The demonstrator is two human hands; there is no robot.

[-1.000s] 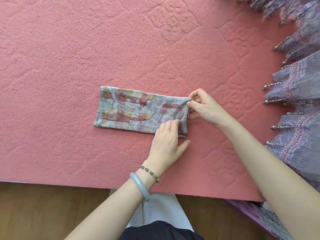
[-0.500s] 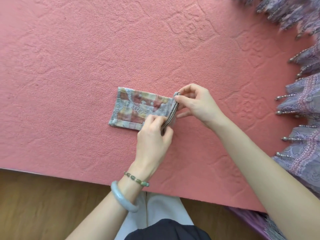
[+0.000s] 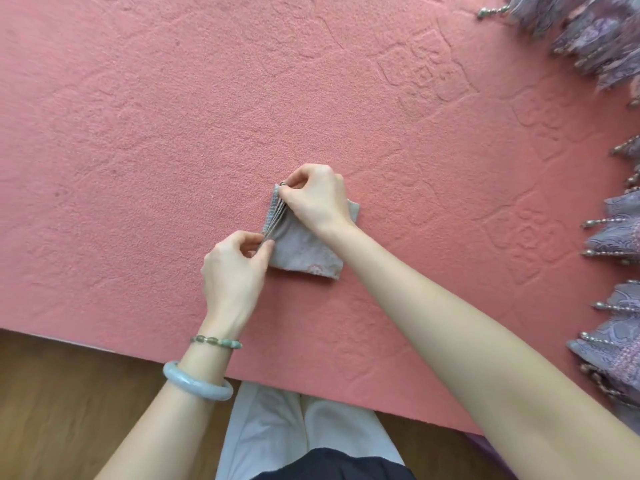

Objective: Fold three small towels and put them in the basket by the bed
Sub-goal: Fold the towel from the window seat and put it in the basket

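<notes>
A small grey towel [image 3: 304, 252] with a faint pink pattern lies folded into a compact square on the pink bed cover [image 3: 138, 133]. Its stacked edges face left. My left hand [image 3: 235, 268] pinches the near-left corner of those edges. My right hand [image 3: 317, 199] pinches the far-left corner and covers the towel's far part. No other towel and no basket are in view.
Purple lace fabric with beaded fringe [image 3: 613, 237] lies along the right side of the bed. The bed's near edge runs above a wooden floor [image 3: 69, 410]. My legs in light trousers [image 3: 301, 431] stand against that edge.
Both hands carried the towel's right end over to the left, folding the long strip in half into a square. The patterned side is now hidden inside.
</notes>
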